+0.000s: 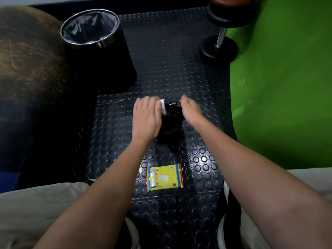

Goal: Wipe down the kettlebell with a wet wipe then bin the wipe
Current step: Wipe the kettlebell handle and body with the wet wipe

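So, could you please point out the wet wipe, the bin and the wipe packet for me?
wet wipe (162, 106), head view, white visible corner.
bin (100, 44), head view, chrome rim's near edge.
wipe packet (164, 177), head view, yellow front.

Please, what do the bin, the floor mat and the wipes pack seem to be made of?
Bin: probably metal, glossy black with a mirror-bright chrome rim, lined with a thin plastic bag.
Floor mat: looks like dark rubber, with raised round studs and a dull sheen.
Wipes pack: thin printed plastic film, yellow, shiny, with glare and small creases.
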